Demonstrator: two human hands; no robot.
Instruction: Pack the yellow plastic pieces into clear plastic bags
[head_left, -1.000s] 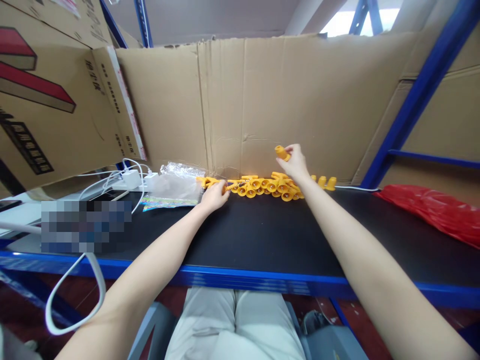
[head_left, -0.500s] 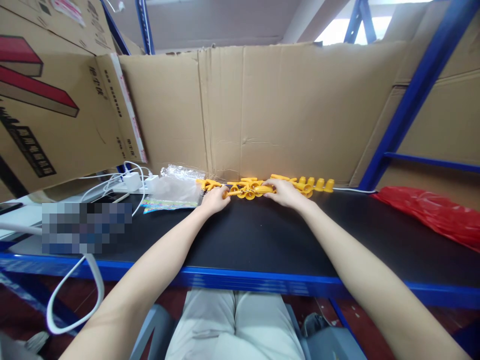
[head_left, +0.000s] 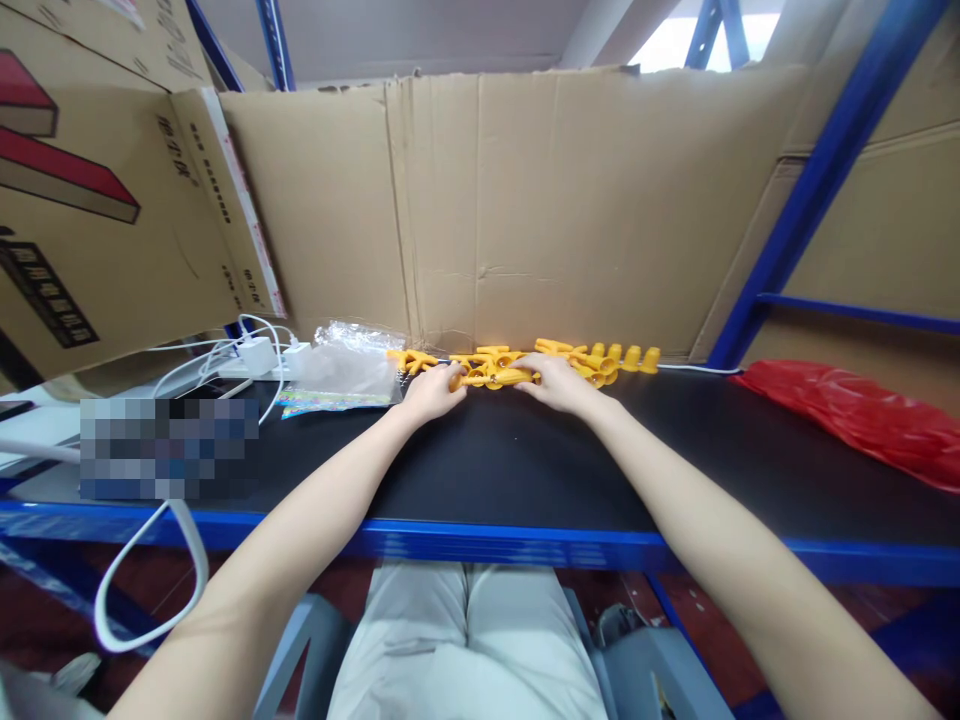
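Observation:
Among a row of yellow plastic parts, my left hand (head_left: 435,392) is closed on the left end of a yellow stick-like plastic piece (head_left: 495,379). At its other end, my right hand (head_left: 556,382) has thumb and fingers curled around the yellow plastic. Whether this is one piece or two touching ones, I cannot tell. Yellow branched parts (head_left: 411,360) lie just beyond my left hand. Small yellow cups (head_left: 631,357) stand in a line to the right of my right hand. Further cup-shaped parts behind the fingers are partly hidden.
A clear plastic bag (head_left: 349,365) lies left of the yellow parts, near white chargers and cables (head_left: 259,355). A red plastic bag (head_left: 847,415) rests at the right. Cardboard (head_left: 585,210) walls off the back, and a blue rail (head_left: 510,543) edges the black tabletop (head_left: 517,470).
The yellow stick-like piece between my hands now lies more level, and its ends appear closer together. My hands have shifted only slightly. The whole view has moved a little.

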